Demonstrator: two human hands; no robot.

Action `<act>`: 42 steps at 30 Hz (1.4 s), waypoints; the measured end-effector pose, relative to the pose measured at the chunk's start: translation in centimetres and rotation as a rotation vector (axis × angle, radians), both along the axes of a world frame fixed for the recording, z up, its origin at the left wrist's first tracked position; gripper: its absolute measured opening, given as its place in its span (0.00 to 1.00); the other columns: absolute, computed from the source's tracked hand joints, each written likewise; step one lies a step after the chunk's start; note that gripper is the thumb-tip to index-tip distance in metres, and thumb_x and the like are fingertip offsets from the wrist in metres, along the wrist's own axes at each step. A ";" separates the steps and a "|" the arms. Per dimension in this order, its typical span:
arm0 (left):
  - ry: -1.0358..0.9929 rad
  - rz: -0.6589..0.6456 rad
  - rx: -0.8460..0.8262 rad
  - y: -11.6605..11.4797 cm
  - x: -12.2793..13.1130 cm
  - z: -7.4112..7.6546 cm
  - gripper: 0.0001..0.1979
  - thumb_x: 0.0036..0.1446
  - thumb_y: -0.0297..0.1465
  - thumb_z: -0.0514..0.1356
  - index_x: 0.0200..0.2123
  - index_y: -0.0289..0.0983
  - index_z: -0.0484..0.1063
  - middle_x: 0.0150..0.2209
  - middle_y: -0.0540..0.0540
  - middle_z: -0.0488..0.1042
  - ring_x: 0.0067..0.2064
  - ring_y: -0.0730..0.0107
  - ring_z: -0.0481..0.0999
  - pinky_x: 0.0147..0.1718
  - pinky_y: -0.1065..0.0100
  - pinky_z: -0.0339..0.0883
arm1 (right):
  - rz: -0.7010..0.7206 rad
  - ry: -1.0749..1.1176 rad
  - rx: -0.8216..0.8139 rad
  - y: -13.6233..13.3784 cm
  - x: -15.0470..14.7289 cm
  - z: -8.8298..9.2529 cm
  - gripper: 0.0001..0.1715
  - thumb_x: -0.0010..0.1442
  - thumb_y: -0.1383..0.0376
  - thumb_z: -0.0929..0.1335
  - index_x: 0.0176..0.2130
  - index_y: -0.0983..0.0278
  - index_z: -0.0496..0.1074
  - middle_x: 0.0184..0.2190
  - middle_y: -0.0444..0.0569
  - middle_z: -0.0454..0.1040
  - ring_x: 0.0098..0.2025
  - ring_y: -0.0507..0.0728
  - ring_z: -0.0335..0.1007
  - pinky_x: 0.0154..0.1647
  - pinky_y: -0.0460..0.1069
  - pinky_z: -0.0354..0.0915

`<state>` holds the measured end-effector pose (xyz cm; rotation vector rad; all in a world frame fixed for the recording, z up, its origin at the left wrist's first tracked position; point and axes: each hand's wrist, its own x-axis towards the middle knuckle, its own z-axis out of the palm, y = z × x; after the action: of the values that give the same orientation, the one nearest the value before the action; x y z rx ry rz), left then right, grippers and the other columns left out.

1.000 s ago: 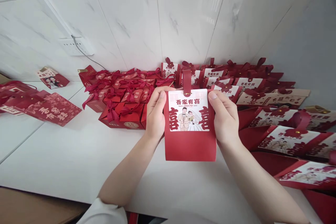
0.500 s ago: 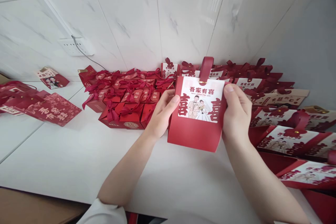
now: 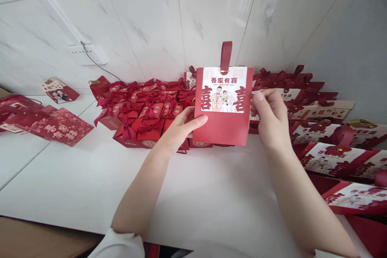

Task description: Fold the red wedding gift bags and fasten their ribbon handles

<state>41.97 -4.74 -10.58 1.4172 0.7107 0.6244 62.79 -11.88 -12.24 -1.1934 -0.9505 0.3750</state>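
I hold up a red gift box [image 3: 220, 129] with a white printed panel of a bride and groom and a ribbon loop on top. My left hand [image 3: 184, 129] is closed on its lower left side, the thumb across the front and the other fingers behind. At the right edge, my right hand [image 3: 270, 115] is closed in a pinch at the side of the box; its fingertips are partly hidden. The box is upright above the table, its front facing me. Behind it stand rows of small red boxes with ribbon bows [image 3: 145, 109].
Along the right side stand several similar red gift boxes [image 3: 328, 161] with ribbon loops. On the left lie a patterned red bag [image 3: 68, 127] and a small printed box [image 3: 59, 90]. The white table [image 3: 90, 185] meets a tiled wall with a socket [image 3: 87, 54] and cable.
The gift box has gone up and slightly left, and its front now faces me more squarely. My left hand sits lower on its side; my right hand has slid outward to the edge.
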 end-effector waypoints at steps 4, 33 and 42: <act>-0.025 0.237 -0.011 0.4 0.3 0.1 0.23 0.55 0.46 0.63 0.48 0.45 0.62 0.50 0.47 0.74 0.50 0.61 0.77 0.40 0.61 0.77 | 0.272 -0.212 -0.293 -0.2 0.3 0.0 0.25 0.63 0.45 0.64 0.27 0.60 0.65 0.24 0.44 0.63 0.26 0.53 0.57 0.26 0.49 0.53; 0.076 0.320 0.390 0.5 1.2 -1.3 0.24 0.64 0.49 0.51 0.29 0.37 0.71 0.34 0.43 0.75 0.41 0.60 0.74 0.39 0.63 0.68 | 0.367 -0.233 -0.400 -0.2 -0.5 -0.1 0.26 0.66 0.45 0.60 0.29 0.62 0.66 0.28 0.45 0.68 0.29 0.53 0.59 0.29 0.47 0.56; 0.072 0.295 0.462 0.1 0.6 -0.2 0.20 0.66 0.46 0.50 0.44 0.39 0.74 0.46 0.43 0.76 0.47 0.61 0.74 0.47 0.63 0.66 | 0.265 -0.420 -0.315 -0.3 -0.8 -0.2 0.25 0.67 0.47 0.59 0.31 0.62 0.66 0.25 0.44 0.66 0.27 0.52 0.58 0.28 0.47 0.56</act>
<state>42.61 -4.65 -10.81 1.7800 0.8782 1.0196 61.99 -12.21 -12.48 -1.4691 -1.4614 0.5092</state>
